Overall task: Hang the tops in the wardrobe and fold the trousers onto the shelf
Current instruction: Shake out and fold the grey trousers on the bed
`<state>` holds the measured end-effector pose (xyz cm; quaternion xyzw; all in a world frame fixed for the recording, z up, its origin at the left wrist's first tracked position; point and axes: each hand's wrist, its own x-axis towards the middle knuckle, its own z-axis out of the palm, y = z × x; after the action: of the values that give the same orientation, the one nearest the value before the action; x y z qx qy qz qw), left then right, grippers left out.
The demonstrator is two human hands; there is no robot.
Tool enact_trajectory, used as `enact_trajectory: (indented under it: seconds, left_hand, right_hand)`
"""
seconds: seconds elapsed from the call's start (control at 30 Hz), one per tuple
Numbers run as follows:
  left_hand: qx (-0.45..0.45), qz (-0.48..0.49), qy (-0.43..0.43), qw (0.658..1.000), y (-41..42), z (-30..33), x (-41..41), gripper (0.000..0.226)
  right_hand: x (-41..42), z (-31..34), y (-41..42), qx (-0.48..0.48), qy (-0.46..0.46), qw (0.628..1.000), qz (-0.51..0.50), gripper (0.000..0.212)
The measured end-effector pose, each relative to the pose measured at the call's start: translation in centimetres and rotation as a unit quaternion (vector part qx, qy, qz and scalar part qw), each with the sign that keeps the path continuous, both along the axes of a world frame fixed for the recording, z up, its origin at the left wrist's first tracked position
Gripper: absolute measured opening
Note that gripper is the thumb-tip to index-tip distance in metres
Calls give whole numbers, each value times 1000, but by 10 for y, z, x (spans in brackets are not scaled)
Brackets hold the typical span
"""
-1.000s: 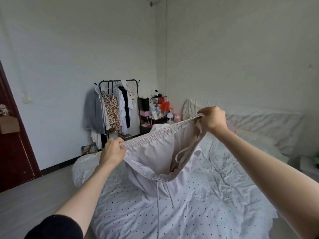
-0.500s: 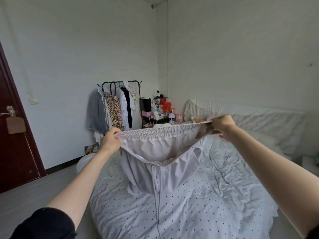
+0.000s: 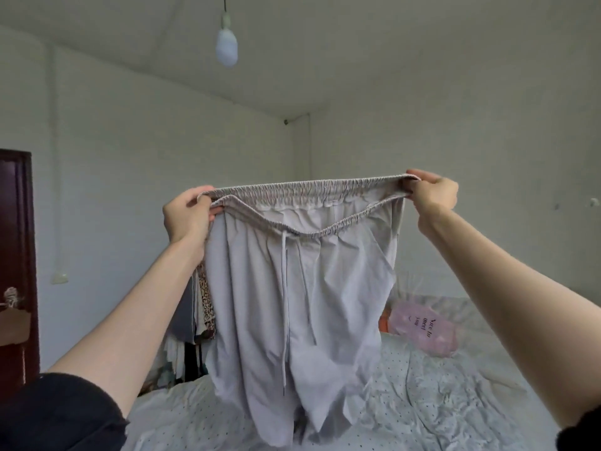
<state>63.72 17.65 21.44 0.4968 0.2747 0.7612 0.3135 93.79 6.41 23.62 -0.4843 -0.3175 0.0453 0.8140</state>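
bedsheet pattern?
White bedsheet with small dark polka dots, rumpled; clearest in the head view.

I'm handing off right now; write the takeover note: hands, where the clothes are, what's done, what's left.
Left hand: grips the left end of the trousers' waistband.
Right hand: pinches the right end.
Trousers: held up, spread wide by the waistband, legs hanging down to the bed, drawstring loose.
Clothes on the rack show partly behind the trousers.
Done: trousers picked up and opened out.
Left: fold them and put them on the shelf, which is not in view. Whether tops remain to hang cannot be told.
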Motion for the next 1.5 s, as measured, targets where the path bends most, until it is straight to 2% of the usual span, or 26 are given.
enact_trajectory:
  seconds: [0.27,0.33,0.43,0.63,0.87,1.0,1.13,1.27,1.33,1.5]
  left_hand:
    - [108,29,-101,989,-26,98,9,27]
    - [115,38,-106,987,-28,105,11,27]
    - [84,34,-94,991,-22,96,15,26]
    - [-102,-18,-35,994,19,11,22,24]
    - [-282,-64,50,956,45,-122,18,10]
    - [-335,-66,102,934,61,-178,15,6]
    - [-378,-87,138,911,100,-227,14,11]
    - [-417,-96,143,893,174,-273,15,6]
    - [-442,-113,144,878,220,-296,15,11]
    - [-497,-140,116,849,355,-354,26,20]
  right_hand:
    - [-4,96,-34,133,-82,983,-91,26]
    - [-3,105,-37,131,-99,979,-124,25]
    - [2,101,-34,70,-128,978,-150,29]
    - [16,27,-1,-85,-135,977,-140,35]
    - [34,-110,50,-261,-107,954,-102,29]
    - [38,-160,81,-319,-87,939,-93,24]
    - [43,-203,128,-390,-76,912,-104,24]
    - [44,-249,203,-458,-74,879,-110,37]
    - [46,-268,247,-473,-67,872,-103,39]
    - [55,-321,381,-466,-32,879,-96,29]
